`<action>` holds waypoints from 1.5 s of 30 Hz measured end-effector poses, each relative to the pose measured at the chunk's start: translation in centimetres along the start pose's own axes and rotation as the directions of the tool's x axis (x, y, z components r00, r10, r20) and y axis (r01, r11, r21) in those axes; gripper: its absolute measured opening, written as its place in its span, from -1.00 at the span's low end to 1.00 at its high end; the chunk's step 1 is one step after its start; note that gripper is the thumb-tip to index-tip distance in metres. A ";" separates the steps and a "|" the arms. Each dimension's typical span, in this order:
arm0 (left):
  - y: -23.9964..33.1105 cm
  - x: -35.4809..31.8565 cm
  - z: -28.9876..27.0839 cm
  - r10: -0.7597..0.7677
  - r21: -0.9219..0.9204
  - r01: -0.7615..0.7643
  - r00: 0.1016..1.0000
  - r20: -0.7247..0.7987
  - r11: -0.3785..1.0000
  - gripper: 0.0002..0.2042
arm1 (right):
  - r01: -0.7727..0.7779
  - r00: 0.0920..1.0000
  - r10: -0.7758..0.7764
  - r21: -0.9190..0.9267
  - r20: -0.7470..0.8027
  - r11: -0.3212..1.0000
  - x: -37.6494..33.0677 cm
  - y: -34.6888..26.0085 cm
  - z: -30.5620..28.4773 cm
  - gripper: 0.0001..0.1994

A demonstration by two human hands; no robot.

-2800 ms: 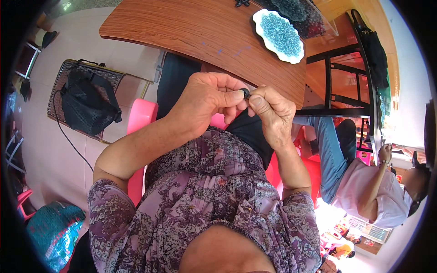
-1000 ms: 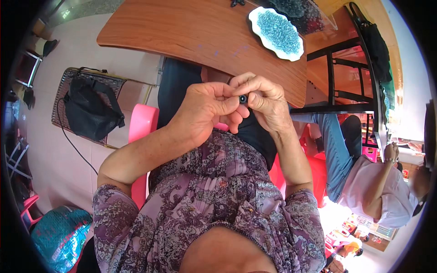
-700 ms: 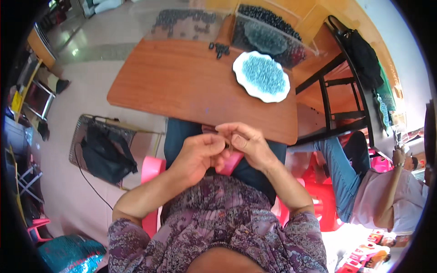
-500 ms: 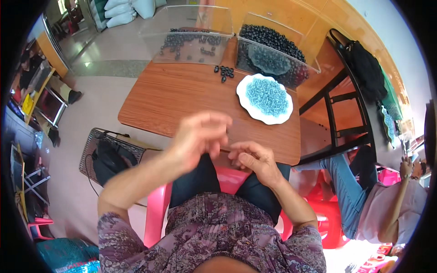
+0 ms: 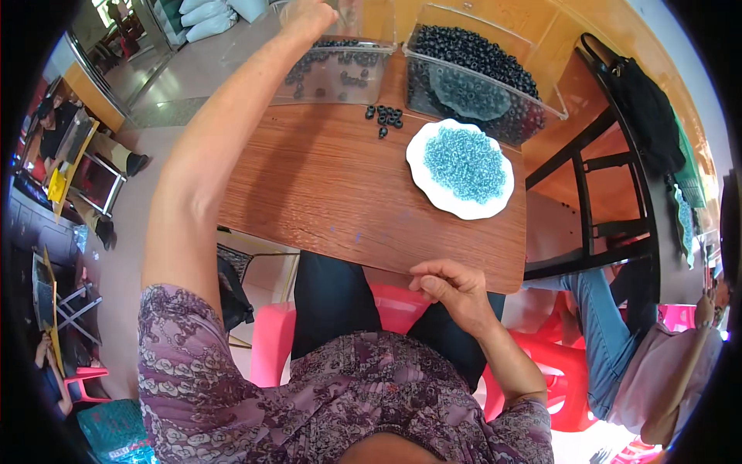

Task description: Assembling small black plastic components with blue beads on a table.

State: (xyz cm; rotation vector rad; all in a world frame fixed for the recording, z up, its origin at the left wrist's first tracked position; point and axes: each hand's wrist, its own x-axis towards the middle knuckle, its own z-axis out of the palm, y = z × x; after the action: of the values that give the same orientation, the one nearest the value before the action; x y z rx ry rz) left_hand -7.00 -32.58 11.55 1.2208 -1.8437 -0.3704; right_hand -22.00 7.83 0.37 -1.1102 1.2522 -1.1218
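We note a wooden table (image 5: pixel 325 193), brown, grain showing. On it: two clear plastic bins at the far edge, left bin (image 5: pixel 340 73) sparsely holding dark beads, right bin (image 5: pixel 479 73) heaped; a loose cluster of black beads (image 5: pixel 385 117) just before them; a white plate (image 5: pixel 433 189) of blue beads.

Table far edge: left bin (image 5: pixel 334 68) beside right bin (image 5: pixel 481 73);
Before bins: loose beads (image 5: pixel 384 117);
Right of beads: plate (image 5: pixel 423 179);
Table near edge: right hand (image 5: pixel 450 290)
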 end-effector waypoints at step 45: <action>6.9 -29.7 -3.0 0.011 -0.703 0.400 0.865 0.501 0.588 -0.84 | 0.408 0.871 -0.283 0.268 -0.402 0.873 5.0 -0.7 5.2 -0.78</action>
State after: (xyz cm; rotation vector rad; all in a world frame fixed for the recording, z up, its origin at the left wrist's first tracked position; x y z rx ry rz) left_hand -4.59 -3.26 2.95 0.7076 -1.5624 -1.5617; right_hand -16.74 2.77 0.50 -0.9101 1.0778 -1.8112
